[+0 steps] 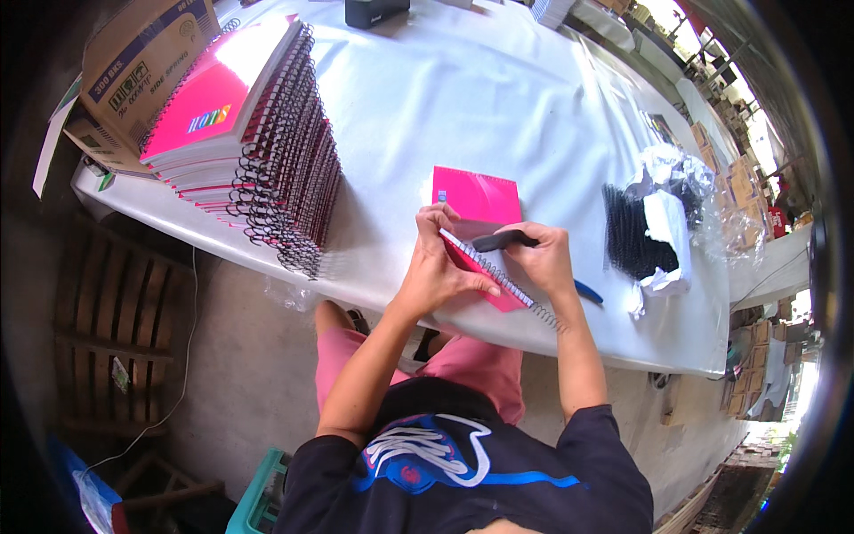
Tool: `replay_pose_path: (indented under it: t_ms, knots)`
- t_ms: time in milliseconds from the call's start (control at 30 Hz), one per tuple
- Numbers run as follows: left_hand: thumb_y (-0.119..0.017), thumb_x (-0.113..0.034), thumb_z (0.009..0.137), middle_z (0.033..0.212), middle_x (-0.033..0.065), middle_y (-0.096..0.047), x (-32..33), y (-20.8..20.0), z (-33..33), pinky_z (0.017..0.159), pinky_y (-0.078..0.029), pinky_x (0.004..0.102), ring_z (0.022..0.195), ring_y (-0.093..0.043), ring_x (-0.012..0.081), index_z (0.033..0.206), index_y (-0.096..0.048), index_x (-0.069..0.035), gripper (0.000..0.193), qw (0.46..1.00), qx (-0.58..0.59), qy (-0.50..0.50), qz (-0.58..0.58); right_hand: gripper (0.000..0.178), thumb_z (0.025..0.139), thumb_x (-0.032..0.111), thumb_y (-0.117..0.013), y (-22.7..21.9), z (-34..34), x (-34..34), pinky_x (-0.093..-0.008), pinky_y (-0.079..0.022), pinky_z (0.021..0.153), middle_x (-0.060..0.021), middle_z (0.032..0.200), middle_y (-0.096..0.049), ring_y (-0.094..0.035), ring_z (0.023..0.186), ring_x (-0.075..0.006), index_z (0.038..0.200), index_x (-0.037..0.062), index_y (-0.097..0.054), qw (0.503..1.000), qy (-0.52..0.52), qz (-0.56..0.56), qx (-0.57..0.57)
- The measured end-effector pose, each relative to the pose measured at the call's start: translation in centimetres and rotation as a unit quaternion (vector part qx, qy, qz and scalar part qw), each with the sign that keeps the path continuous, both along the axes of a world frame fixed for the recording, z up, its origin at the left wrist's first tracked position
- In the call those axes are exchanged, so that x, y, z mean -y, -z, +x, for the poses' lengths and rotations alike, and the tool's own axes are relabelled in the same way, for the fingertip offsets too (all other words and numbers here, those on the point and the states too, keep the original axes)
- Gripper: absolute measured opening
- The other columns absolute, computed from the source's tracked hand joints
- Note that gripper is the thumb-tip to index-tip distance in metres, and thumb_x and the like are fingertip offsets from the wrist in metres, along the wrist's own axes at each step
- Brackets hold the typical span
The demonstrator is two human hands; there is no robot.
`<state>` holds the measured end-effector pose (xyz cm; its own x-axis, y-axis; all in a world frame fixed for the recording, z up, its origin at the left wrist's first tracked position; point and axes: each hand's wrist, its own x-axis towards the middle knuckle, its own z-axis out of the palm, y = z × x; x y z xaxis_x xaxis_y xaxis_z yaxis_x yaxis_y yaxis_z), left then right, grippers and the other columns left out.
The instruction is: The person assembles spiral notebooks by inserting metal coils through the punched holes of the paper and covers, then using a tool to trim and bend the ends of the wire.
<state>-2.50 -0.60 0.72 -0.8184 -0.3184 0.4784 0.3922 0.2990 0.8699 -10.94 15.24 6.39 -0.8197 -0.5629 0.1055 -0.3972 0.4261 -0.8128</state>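
The left hand (434,275) clasps the notebook (503,299) between thumb and fingers, the right hand (544,258) curls closed round the tool (492,241), whose slipping could bend the coil (512,285).

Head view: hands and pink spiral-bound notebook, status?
Left hand gripping pink spiral-bound notebook. Right hand holding black curved tool near notebook's coil. Flat pink booklet close beyond, seemingly not blocking.
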Motion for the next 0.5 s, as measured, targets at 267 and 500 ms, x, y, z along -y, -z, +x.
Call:
replay_pose_path:
  t_ms: [267,500]
  knots:
    - [-0.092,-0.040,0.038,0.107,0.0131,-0.035,-0.2,0.4,-0.3,0.095,-0.036,0.0385,0.110,-0.037,0.0266,0.100,-0.025,-0.007,0.097,1.000,0.007,0.010,-0.020,0.023,0.069,-0.008,-0.064,-0.2,0.2,1.2,-0.0242,-0.050,0.066,-0.0059,0.076,-0.070,-0.062,0.071,-0.0078,0.089,0.0021,-0.071,0.958,-0.097,-0.253,0.094]
    - [-0.091,-0.042,0.042,0.108,0.0131,-0.032,0.0,0.6,0.1,0.094,-0.036,0.0380,0.106,-0.038,0.0253,0.103,-0.023,-0.007,0.098,0.999,0.006,0.011,-0.051,0.023,0.068,-0.005,-0.064,-0.9,-0.5,1.6,-0.0261,-0.049,0.066,-0.0096,0.079,-0.070,-0.064,0.072,-0.0116,0.089,0.0021,-0.071,0.992,-0.038,-0.110,-0.049]
